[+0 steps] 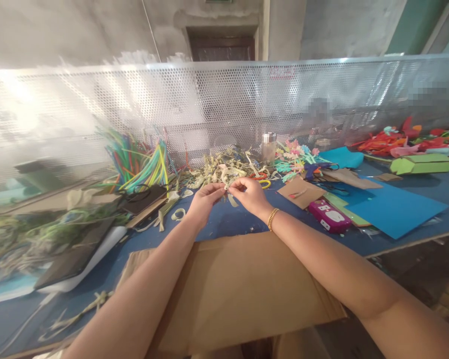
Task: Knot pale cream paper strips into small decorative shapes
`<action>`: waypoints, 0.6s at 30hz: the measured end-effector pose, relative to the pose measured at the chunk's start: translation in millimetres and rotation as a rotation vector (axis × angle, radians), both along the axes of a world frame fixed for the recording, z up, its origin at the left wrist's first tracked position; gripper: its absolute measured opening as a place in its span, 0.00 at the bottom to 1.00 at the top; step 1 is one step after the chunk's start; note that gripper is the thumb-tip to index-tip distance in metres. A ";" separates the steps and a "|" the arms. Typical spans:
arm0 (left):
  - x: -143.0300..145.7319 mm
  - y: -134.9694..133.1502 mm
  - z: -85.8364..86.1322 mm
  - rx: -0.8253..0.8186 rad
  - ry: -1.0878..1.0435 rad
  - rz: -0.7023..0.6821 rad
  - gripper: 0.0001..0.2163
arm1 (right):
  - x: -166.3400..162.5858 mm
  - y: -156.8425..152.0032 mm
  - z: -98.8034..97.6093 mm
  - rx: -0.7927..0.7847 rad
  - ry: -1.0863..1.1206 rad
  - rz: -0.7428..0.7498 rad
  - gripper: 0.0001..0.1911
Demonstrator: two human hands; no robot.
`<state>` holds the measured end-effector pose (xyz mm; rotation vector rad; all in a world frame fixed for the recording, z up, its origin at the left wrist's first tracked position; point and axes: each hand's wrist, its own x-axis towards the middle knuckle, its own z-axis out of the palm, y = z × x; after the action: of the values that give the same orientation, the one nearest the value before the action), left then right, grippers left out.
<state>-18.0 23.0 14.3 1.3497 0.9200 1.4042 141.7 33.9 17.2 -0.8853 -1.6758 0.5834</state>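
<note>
Head view: a blue worktop (224,227), cardboard sheet (247,291) at its near edge, tangled pale heap (211,165) farther back; between these, left hand (205,198) and right hand (251,195) pinch a pale strip (232,201) with fingertips; uneven pulling might tear it.

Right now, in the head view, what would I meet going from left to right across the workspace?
Dark flat piece, bundle of colourful strips, left hand, pale strip, right hand, purple packet, green folded piece.
</note>
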 end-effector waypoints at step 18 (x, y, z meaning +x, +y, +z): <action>-6.0 -1.9 6.0 -0.155 -0.008 -0.047 0.10 | 3.0 1.1 -0.9 0.091 -0.118 0.049 0.06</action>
<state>-24.0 21.1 20.3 1.2410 0.9658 1.2751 144.7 35.0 16.3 -0.8281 -1.8205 0.4915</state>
